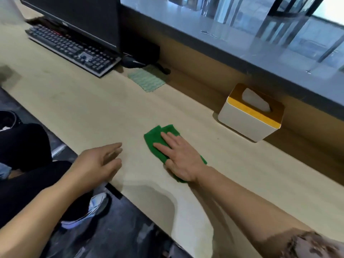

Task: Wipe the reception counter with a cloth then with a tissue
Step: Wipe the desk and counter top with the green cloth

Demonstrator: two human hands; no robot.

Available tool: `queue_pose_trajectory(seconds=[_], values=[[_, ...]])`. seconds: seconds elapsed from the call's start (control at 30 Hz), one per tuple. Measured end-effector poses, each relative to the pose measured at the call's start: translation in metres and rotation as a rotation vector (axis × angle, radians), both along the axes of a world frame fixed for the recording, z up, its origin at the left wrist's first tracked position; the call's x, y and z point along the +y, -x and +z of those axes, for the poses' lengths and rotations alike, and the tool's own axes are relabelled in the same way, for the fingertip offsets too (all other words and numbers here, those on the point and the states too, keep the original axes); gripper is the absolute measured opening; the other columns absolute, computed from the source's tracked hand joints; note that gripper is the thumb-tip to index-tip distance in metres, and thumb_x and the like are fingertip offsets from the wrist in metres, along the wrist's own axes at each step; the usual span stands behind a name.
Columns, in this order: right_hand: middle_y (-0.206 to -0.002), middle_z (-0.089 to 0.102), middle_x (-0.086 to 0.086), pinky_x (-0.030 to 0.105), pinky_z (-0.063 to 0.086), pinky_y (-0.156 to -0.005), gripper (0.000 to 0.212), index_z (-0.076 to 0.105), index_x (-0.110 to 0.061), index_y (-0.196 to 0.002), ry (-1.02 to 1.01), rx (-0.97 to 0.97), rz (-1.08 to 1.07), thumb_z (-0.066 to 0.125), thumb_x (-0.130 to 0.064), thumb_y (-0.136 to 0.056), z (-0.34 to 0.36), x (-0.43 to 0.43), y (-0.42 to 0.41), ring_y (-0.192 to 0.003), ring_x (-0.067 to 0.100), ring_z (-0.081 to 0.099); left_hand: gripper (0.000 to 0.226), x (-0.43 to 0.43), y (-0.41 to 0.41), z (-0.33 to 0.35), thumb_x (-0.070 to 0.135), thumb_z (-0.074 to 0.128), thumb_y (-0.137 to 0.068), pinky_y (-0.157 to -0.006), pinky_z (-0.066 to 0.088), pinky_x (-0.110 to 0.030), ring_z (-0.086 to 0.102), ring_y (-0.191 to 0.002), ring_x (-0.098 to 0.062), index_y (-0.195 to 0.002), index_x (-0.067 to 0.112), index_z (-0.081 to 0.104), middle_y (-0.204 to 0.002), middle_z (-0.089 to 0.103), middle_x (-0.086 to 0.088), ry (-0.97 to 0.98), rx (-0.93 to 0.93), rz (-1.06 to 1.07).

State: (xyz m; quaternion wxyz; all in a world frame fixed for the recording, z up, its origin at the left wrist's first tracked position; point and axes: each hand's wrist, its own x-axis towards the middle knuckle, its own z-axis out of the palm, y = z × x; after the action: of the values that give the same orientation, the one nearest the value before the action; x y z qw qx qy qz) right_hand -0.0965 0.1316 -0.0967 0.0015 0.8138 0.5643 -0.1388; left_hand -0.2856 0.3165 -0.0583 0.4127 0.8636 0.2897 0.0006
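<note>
A folded green cloth (155, 137) lies on the light wooden reception counter (93, 108). My right hand (178, 157) presses flat on the cloth with straight, spread fingers. My left hand (100, 162) hovers over the counter's front edge to the left of the cloth, fingers relaxed and holding nothing. A white tissue box (247, 123) with a yellow band and wooden lid stands at the back right against the raised ledge, a tissue showing in its slot.
A keyboard (70, 47) and a dark monitor (83, 17) stand at the back left, with a mouse (133, 62) and a pale green checked cloth (147, 78) beside them. A grey upper ledge (242, 43) runs behind. My legs and shoe are below the counter edge.
</note>
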Motion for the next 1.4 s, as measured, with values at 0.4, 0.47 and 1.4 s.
queue_pose_trajectory(seconds=[0.4, 0.47, 1.4], values=[[-0.161, 0.010, 0.012, 0.033, 0.006, -0.118, 0.063, 0.023, -0.024, -0.152, -0.055, -0.041, -0.317, 0.018, -0.047, -0.093, -0.001, 0.002, -0.087, -0.147, 0.027, 0.009, 0.053, -0.015, 0.049, 0.000, 0.026, 0.063, -0.089, -0.082, 0.040, -0.009, 0.051, -0.093, 0.026, -0.137, 0.038, 0.045, -0.130, 0.052, 0.025, -0.132, -0.034, -0.015], [-0.161, 0.008, 0.013, 0.034, 0.008, -0.118, 0.055, 0.019, -0.023, -0.152, -0.020, -0.083, -0.415, 0.026, -0.032, -0.099, -0.003, 0.025, -0.094, -0.147, 0.029, 0.009, 0.052, -0.015, 0.053, 0.002, 0.025, 0.062, -0.090, -0.072, 0.039, -0.007, 0.054, -0.083, 0.024, -0.136, 0.039, 0.044, -0.129, 0.050, 0.026, -0.131, -0.036, 0.007], [-0.158, 0.022, 0.013, 0.042, 0.018, -0.114, 0.064, 0.035, -0.025, -0.148, -0.065, 0.054, -0.372, 0.011, -0.055, -0.096, -0.005, -0.187, 0.114, -0.145, 0.030, 0.021, 0.050, -0.047, 0.021, 0.011, 0.014, 0.056, -0.094, -0.085, 0.035, -0.006, 0.049, -0.112, 0.007, -0.141, 0.025, 0.044, -0.133, 0.057, 0.005, -0.002, -0.065, -0.215]])
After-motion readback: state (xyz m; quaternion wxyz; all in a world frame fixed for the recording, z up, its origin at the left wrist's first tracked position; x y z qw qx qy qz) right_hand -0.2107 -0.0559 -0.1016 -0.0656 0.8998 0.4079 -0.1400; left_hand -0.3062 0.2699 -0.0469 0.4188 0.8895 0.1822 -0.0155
